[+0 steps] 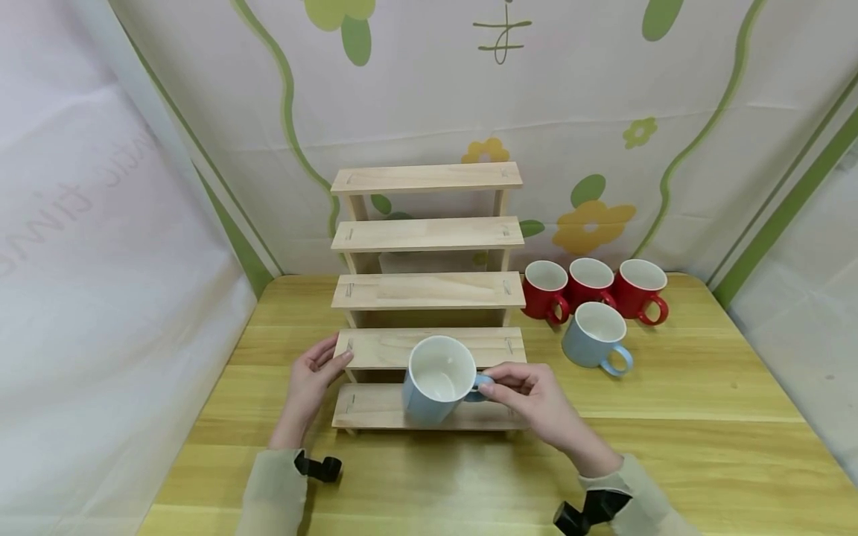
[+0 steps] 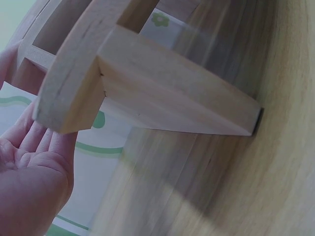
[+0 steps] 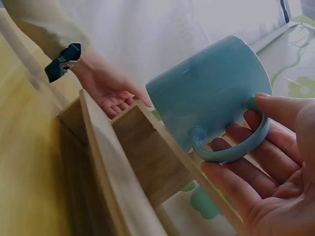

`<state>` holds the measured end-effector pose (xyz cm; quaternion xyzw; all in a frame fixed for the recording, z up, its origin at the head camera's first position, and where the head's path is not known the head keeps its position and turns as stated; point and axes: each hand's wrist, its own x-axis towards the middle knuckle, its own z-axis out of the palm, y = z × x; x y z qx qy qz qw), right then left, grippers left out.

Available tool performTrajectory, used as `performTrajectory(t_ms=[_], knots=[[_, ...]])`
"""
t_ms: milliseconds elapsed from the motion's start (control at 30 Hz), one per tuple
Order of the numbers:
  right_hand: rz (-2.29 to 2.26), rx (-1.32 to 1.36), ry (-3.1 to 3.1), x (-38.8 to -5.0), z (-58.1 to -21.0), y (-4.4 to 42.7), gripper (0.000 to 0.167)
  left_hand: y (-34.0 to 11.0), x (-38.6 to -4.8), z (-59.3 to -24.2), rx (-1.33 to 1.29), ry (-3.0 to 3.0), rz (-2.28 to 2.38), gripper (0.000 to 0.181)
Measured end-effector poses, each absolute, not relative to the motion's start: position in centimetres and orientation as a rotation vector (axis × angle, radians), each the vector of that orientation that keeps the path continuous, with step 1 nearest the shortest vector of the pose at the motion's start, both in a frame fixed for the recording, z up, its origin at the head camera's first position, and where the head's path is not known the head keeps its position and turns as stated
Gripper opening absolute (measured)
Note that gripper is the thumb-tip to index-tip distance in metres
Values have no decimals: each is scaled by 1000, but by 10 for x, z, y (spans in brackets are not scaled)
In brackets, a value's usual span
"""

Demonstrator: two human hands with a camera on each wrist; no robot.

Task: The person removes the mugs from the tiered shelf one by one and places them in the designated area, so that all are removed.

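My right hand pinches the handle of a light blue mug with white inside. The mug is over the front of a five-step wooden display rack, in front of its two lowest steps; whether its base touches wood I cannot tell. In the right wrist view the handle lies between thumb and fingers. My left hand grips the left end of the second step from the bottom, thumb on top. In the left wrist view its fingers reach behind the rack's side, partly hidden.
Right of the rack, three red mugs stand in a row at the back. A second light blue mug stands in front of them, handle to the right. Printed cloth hangs behind the wooden table and at its sides.
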<state>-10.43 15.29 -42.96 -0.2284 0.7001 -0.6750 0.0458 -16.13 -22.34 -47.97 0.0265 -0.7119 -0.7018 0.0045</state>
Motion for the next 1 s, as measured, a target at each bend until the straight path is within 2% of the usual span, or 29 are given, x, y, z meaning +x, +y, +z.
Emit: performTrajectory(t_ms=[1000], knots=[[-2223,-574,2323,-109,-397,215,16,-222,-160,-477,90,-2236,-2204,54]])
